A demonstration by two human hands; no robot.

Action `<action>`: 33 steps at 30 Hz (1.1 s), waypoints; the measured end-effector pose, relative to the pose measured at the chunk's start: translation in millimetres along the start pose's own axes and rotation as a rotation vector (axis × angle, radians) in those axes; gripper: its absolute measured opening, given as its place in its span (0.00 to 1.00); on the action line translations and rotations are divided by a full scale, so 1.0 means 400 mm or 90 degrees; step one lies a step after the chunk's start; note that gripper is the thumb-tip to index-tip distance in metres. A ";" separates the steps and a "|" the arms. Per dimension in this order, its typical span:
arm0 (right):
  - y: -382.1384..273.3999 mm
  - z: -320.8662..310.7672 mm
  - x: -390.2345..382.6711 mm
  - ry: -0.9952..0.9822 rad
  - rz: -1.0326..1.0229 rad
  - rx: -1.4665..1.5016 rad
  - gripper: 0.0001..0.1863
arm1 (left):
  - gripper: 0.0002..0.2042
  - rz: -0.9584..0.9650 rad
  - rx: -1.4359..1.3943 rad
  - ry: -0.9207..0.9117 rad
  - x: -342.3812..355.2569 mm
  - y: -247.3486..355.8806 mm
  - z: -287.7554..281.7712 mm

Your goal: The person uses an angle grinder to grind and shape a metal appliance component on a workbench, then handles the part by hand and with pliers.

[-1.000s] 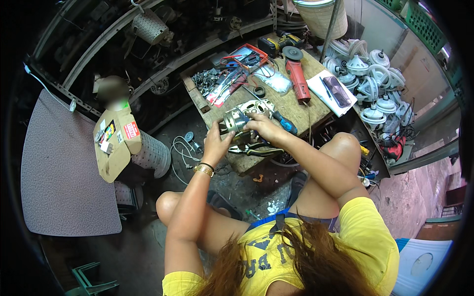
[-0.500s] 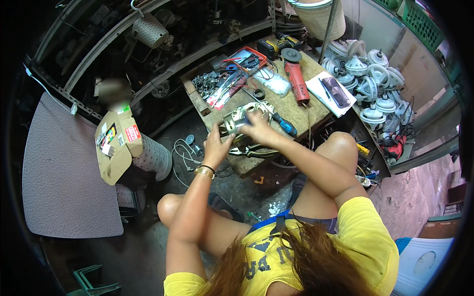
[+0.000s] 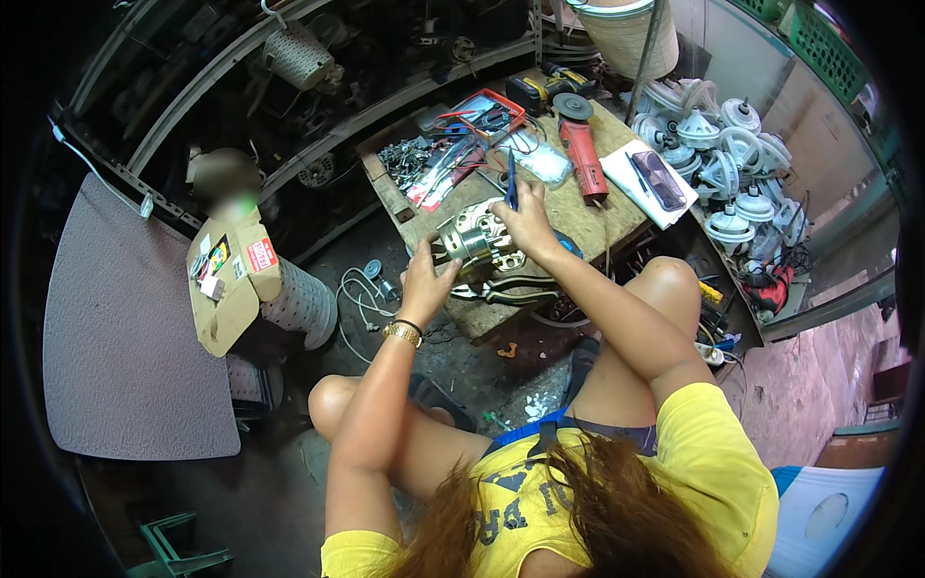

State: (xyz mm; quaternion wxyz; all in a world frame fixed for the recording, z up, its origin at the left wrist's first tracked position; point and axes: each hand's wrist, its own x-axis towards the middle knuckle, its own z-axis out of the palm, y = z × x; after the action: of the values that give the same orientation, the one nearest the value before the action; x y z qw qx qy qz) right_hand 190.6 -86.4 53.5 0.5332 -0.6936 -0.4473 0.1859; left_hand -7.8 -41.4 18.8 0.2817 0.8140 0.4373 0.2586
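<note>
My left hand (image 3: 427,281) is closed on a cylindrical silver metal housing (image 3: 465,241) with cut-out end plates, over the front of the wooden workbench (image 3: 612,130). My right hand (image 3: 528,220) grips a dark blue slim hand tool (image 3: 512,181), held upright just above the housing's right side; which tool it is I cannot make out. A blue screwdriver handle (image 3: 567,246) lies behind that hand, partly hidden. Pliers with dark handles (image 3: 511,287) lie on the bench's near edge, below the housing.
The bench holds a red angle grinder (image 3: 583,159), drill (image 3: 528,94), hardware pile (image 3: 400,154) and phone (image 3: 658,178) on paper. White plastic parts (image 3: 727,169) pile at right. A cardboard piece (image 3: 226,308) rests on a drum at left, beside a grey board (image 3: 125,337).
My right hand has moved up and right from the housing's middle, and the dark blue tool now stands out above it. My left hand stays on the housing.
</note>
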 end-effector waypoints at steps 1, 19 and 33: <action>0.008 0.006 0.003 0.016 -0.003 -0.046 0.35 | 0.27 -0.005 -0.008 -0.006 0.001 -0.004 0.004; 0.020 -0.017 0.012 -0.013 0.001 0.051 0.36 | 0.28 -0.019 -0.003 0.011 -0.007 -0.004 0.017; -0.036 -0.033 -0.075 -0.417 0.016 0.068 0.33 | 0.24 -0.023 -0.059 0.005 -0.014 -0.019 0.002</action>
State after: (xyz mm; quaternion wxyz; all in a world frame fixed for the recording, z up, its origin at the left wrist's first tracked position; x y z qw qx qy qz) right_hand 178.2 -118.3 65.0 0.3946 -0.5731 -0.5761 0.4288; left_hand -14.4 -42.8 12.2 0.3222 0.7910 0.4404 0.2769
